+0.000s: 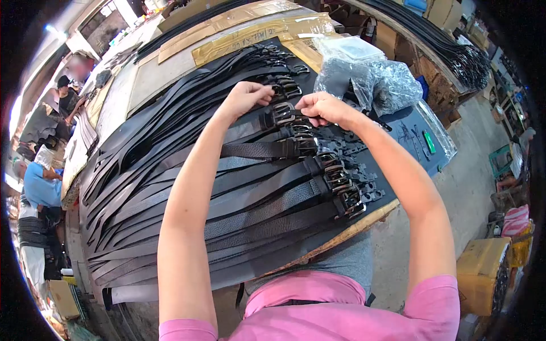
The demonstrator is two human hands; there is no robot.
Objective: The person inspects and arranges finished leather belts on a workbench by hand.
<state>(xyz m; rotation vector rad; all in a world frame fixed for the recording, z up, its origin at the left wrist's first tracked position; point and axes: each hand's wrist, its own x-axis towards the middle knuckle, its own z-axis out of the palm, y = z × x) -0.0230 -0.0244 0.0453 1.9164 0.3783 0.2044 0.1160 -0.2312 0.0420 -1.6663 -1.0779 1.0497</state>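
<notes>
Lying below both hands, belts [256,224] overlap with their buckles [352,207] bunched near the table edge [364,223]. If one gets pulled, I'd expect prongs to snag neighbours and drag the row; frame rims could scuff the straps.

Right hand [325,109]: closed, thumb and fingers pinching a small dark piece by a buckle [282,113]. Can't tell if it's a strap tip or a loose part. Risk: small grip, could slip, or the piece bends if forced at an angle.

Left hand [250,98]: fingers curled at the buckles just beyond; can't tell if it's gripping one. Risk: wrong buckle nudged, since they're packed tight and look alike.

Right of the right hand: green item [429,142] and thin black parts; a forearm sweep could shift them. Beyond it, plastic bags [392,79], loose film, could catch a buckle.

Writing: no brand readable on belts or buckles. Box [483,275] well right of the right arm: nothing legible. Cardboard [222,50] beyond the left hand: handwritten marker characters, upside down, can't read reliably.
</notes>
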